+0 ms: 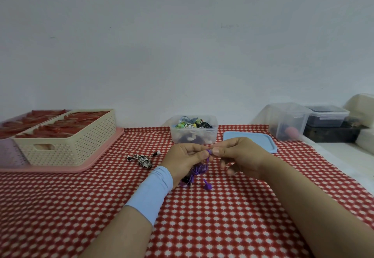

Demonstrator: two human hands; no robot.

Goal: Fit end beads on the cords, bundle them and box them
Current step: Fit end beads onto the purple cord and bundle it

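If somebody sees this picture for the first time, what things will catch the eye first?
First the two hands in the middle: the left hand and right hand pinch the end of a purple cord above the red-and-white tablecloth. Behind them stands a clear tub of tangled cords; at the far left a cream basket holds red items.

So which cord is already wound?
The black-and-white striped cord lying wrapped on the cloth; the purple cord hangs loose between the left hand and right hand.

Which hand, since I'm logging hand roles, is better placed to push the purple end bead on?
Probably right. The right hand pinches the end bead at its tip, while the left hand grips the purple cord below it.
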